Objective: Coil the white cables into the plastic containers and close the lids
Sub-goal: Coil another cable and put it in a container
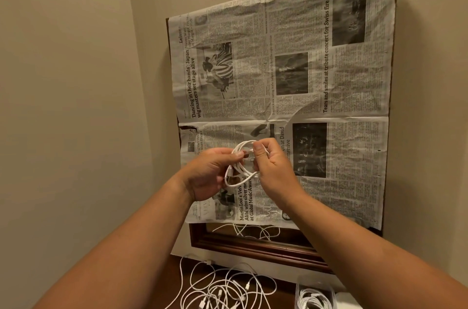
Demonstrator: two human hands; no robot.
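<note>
A white cable (241, 172) wound into a small coil hangs in the air in front of the wall. My left hand (211, 172) pinches the coil's left side between thumb and fingers. My right hand (272, 167) grips its right side, thumb on top of the loops. Below, a tangle of loose white cables (222, 288) lies on the dark wooden surface. A clear plastic container (315, 294) at the bottom right holds a coiled white cable, and I see no lid on it.
A mirror in a dark wooden frame (253, 249) leans on the wall, mostly covered with newspaper (291, 76); its uncovered strip reflects cables. Beige walls meet in a corner at the left. A white object (350, 302) sits beside the container.
</note>
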